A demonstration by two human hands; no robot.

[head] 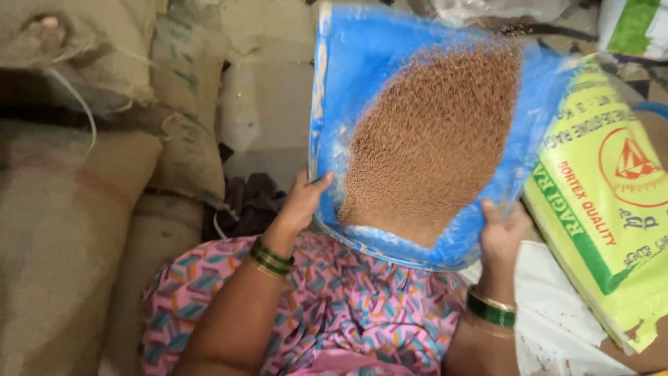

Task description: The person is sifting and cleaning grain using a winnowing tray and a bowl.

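Observation:
A blue plastic winnowing tray [362,63] is tilted up in front of me, with a heap of small reddish-brown grain [431,139] spread across it. My left hand [303,202] grips the tray's near left rim, thumb on top. On the near right rim sits my right hand [502,233], also holding it. Both wrists wear green and gold bangles. My lap, in pink patterned cloth [327,306], lies just below the tray.
Stacked burlap sacks [76,209] fill the left side. A yellow-green printed sack [605,202] leans at the right, touching the tray's edge. White cloth [557,327] lies at bottom right. A dark cloth [250,198] sits on the floor ahead.

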